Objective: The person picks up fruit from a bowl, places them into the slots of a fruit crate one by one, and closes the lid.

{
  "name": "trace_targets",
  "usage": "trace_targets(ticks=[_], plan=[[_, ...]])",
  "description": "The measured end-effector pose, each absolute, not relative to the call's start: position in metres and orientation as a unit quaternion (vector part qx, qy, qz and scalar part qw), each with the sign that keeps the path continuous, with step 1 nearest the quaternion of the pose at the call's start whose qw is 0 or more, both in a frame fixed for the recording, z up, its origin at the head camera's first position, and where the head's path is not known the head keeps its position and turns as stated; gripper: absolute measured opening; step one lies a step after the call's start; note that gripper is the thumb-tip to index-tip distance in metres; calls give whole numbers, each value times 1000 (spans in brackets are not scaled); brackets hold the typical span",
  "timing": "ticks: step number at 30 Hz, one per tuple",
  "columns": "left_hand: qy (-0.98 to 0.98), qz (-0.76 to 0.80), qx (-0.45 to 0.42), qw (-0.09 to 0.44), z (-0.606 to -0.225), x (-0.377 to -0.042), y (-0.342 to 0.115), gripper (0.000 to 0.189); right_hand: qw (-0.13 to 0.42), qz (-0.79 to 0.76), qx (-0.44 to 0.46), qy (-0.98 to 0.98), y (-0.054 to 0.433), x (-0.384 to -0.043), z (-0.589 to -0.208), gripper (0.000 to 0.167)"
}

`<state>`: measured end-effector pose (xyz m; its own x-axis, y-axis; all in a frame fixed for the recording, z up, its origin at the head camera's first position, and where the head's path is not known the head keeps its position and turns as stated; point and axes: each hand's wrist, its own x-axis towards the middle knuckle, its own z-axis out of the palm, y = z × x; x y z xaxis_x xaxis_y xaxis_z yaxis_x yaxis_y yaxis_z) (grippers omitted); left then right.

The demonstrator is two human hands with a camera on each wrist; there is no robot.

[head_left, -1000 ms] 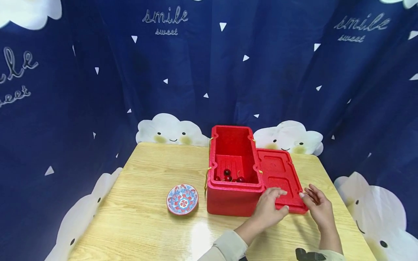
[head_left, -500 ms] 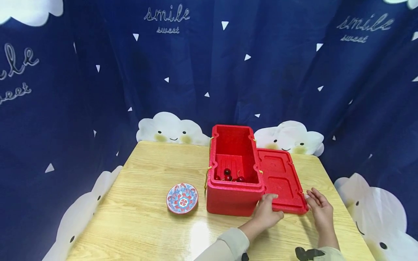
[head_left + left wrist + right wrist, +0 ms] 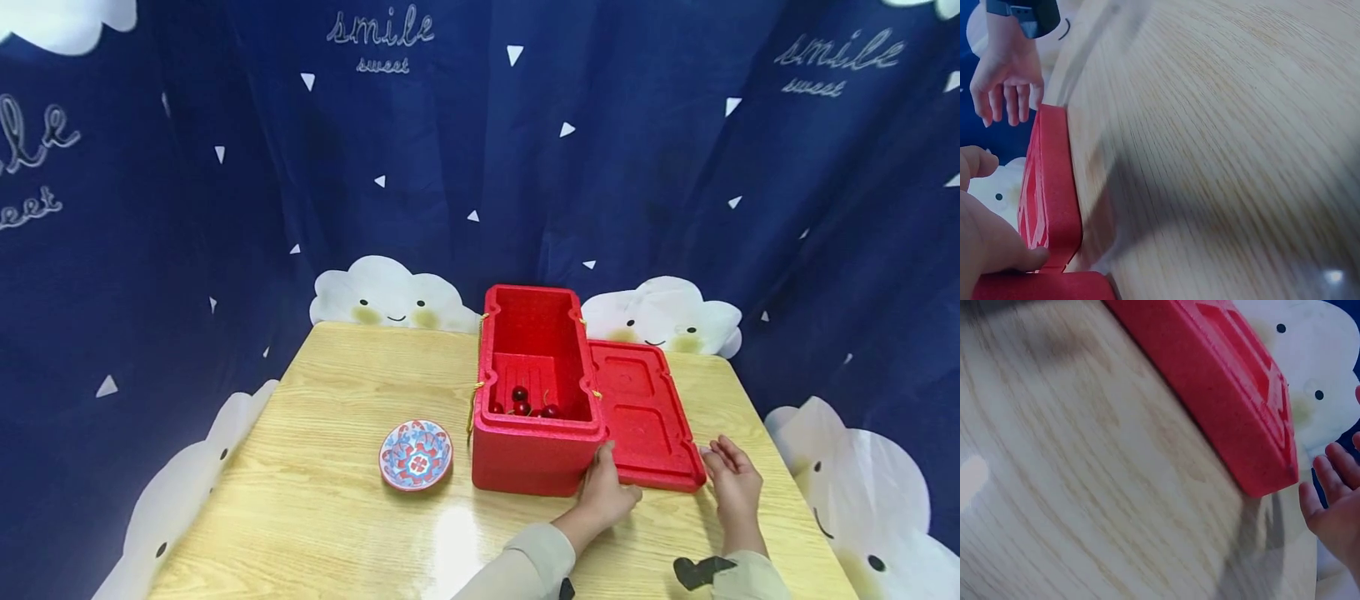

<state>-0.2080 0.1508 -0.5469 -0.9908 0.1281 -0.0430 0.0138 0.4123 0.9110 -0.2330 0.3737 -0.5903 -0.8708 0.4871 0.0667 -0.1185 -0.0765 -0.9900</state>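
A deep red foam box (image 3: 537,458) stands without its cover, with several dark red cherries (image 3: 522,407) at the near end of its floor. Its red lid (image 3: 643,429) lies flat along the right side, recessed face up. My left hand (image 3: 606,495) is at the box's near right corner, with fingertips at the seam between box and lid; firm contact is hard to judge. Just off the lid's near right corner is my right hand (image 3: 735,492), its fingers loosely extended and holding nothing. In the right wrist view a small gap parts those fingers (image 3: 1335,472) from the lid.
Left of the box, a small patterned bowl (image 3: 416,455) sits on the wooden table (image 3: 337,533). A yellow cord (image 3: 473,408) hangs down the box's left side. Behind the table hangs a dark blue curtain (image 3: 450,167) with white clouds.
My left hand has moved left and down, from above the lid's near edge to the box's corner. My right hand has lowered slightly beside the lid. Box, lid and bowl stay put.
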Motion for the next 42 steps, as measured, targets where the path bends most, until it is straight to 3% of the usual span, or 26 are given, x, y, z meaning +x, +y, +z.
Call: trace_targets(ticks=[4,11,17,29,42], plan=[[832,551,15,65,-551,-210,152,75,188,689,-209,-668,364,-226,-580,48],[823,565,9,48,-560,-215,151,86,129,705,-231,-658,362,-232,-583,46],[824,564,23,49,-569,-216,150,97,92,680,-240,-687,356,-229,-589,66],[827,555,61,61,-575,-217,149,101,90,611,-257,-744,350,-227,-586,64],[804,590,41,58,-566,-213,154,92,147,620,-290,-714,350,-221,-581,61]])
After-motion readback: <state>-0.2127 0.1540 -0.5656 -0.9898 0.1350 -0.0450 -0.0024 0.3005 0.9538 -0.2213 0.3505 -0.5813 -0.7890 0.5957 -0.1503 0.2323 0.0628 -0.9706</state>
